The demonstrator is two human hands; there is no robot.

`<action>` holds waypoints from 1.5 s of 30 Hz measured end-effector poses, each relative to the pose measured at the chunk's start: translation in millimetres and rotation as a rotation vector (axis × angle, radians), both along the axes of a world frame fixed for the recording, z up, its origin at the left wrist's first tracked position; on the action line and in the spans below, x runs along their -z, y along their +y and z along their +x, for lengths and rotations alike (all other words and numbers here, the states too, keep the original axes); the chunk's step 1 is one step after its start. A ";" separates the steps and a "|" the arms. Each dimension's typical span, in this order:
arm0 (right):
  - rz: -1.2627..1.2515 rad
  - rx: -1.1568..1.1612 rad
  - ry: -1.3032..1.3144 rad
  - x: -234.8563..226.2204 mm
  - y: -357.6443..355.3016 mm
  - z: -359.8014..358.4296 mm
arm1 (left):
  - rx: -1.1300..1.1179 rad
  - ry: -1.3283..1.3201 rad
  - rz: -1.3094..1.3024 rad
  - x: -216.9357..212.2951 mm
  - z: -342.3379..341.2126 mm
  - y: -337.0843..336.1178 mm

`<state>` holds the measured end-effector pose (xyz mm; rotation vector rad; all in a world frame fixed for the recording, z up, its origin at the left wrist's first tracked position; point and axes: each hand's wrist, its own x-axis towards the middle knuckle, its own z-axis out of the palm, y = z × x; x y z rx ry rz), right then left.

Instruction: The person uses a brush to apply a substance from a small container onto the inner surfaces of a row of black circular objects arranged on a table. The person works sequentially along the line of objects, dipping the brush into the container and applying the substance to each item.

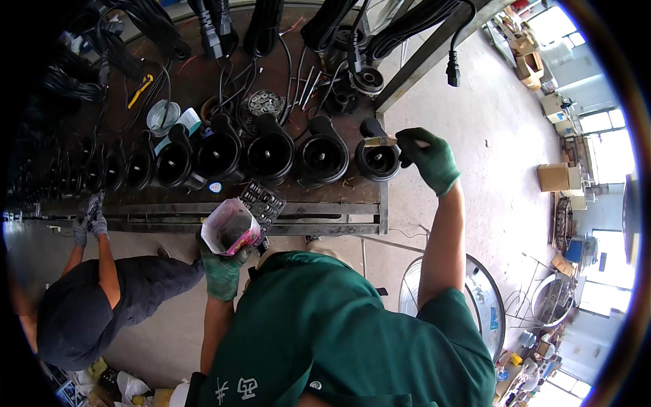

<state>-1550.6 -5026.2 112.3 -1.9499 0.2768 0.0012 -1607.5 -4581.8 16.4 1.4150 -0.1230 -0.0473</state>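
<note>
Green knit right hand [431, 158] pinching flat strip [380, 141], perhaps a brush, left hand [222, 270] gripping crinkled bag [229, 227]

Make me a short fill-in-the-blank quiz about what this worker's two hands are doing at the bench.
1. Both hands wear ____ gloves.
2. The left hand holds a clear plastic ____ with pink inside.
3. The right hand holds a small brush over the ____ most black housing in the row.
4. The housings stand on a ____ workbench.

Missing words: green; bag; right; brown

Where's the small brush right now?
In the head view, the small brush is pinched in the right hand, over the rightmost black housing at the workbench's right end.
</note>
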 end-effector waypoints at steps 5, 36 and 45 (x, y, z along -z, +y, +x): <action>0.180 0.042 0.052 16.7 56.3 -10.0 | -0.023 0.093 -0.026 -9.8 -7.1 3.0; -0.459 -0.512 0.070 75.7 83.5 69.8 | -0.048 0.014 0.022 -0.1 -4.6 35.1; 0.020 -0.253 0.027 27.0 153.7 65.0 | -0.129 0.055 0.108 35.8 -10.4 59.4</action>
